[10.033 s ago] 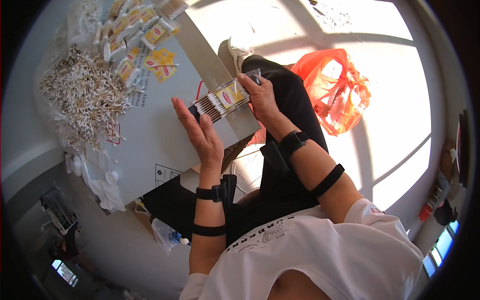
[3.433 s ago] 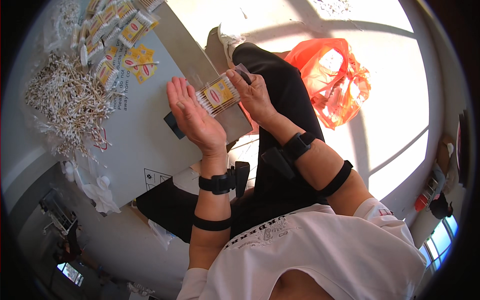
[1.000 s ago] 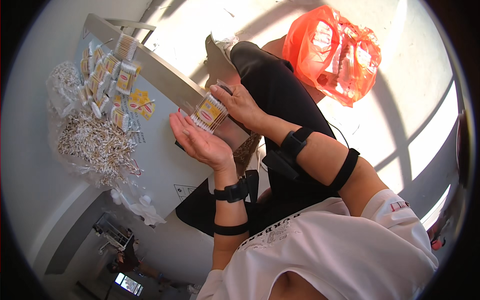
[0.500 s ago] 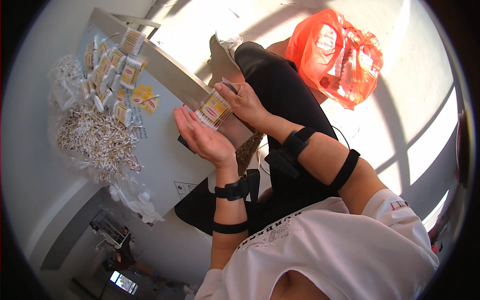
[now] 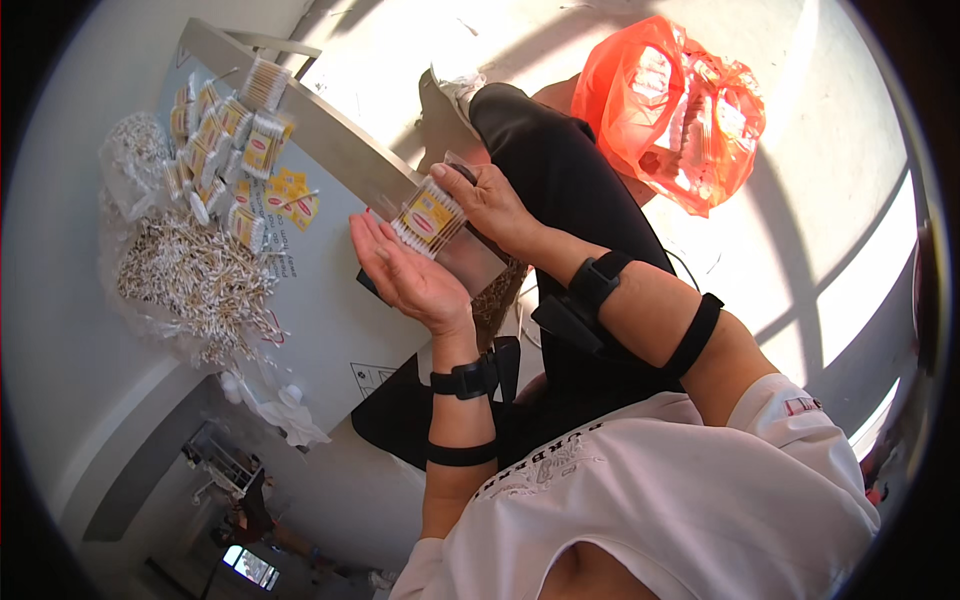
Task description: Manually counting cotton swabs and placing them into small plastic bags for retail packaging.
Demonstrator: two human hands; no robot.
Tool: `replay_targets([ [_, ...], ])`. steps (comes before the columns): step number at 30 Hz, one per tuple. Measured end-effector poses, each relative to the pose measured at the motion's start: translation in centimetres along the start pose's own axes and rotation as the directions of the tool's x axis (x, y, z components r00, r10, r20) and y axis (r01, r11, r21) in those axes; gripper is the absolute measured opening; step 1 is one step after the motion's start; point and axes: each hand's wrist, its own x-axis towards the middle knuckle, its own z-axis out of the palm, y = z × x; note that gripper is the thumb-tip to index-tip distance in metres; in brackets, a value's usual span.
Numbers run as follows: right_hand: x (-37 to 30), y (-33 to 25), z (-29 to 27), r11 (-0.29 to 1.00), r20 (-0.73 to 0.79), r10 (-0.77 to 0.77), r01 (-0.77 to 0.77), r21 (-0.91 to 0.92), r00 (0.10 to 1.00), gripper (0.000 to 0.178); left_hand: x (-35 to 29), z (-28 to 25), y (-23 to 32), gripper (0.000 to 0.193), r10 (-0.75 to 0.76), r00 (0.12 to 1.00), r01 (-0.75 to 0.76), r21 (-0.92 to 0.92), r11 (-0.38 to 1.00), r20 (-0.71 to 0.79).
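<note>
A clear packet of cotton swabs (image 5: 430,219) with a yellow label is gripped at its upper right end by my right hand (image 5: 490,208), thumb on top. My left hand (image 5: 405,275) is palm up with its fingers stretched out, and the packet's lower end rests against it. On the white table to the left lie a big heap of loose cotton swabs (image 5: 195,285) and a pile of filled swab packets (image 5: 212,145). Several yellow label cards (image 5: 292,200) are spread beside that pile.
A red plastic bag (image 5: 640,110) holding packets stands on the sunlit floor at the upper right. The white table (image 5: 330,290) reaches to my knees. Crumpled white plastic (image 5: 285,412) hangs at its near left edge. A cardboard box (image 5: 493,305) with swabs is below my hands.
Almost nothing differs. The packet and both hands stay in nearly the same place, with only a slight shift of the view.
</note>
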Motion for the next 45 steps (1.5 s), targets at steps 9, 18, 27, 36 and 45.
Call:
replay_targets([
  [9,-0.9,-2.2,-0.2,0.965,-0.009,-0.009,0.006,-0.263,1.0,0.047,0.0,-0.3,0.2,0.058,-0.029,1.0,0.029,-0.048,0.998,-0.006],
  [18,-1.6,-2.9,-1.5,0.998,0.077,0.035,-0.038,0.041,0.996,0.052,-0.8,-1.9,0.8,0.058,-0.065,0.989,0.039,-0.191,0.981,-0.13],
  [27,-1.8,-2.7,-2.7,0.719,-0.134,-0.594,0.448,-0.531,0.794,0.036,-1.6,-7.7,1.1,0.046,-0.06,0.971,0.053,-0.039,0.998,-0.23],
  [36,-3.7,-6.8,6.6,0.474,0.569,-0.247,0.61,-0.635,0.785,0.016,3.2,-19.3,-0.4,0.033,0.218,0.976,-0.163,0.61,0.776,-0.017],
  [45,2.8,-1.7,21.8,0.095,0.582,-0.457,0.687,-0.72,0.673,0.018,10.3,-23.8,-1.3,0.05,0.35,0.936,-0.139,0.881,0.453,-0.032],
])
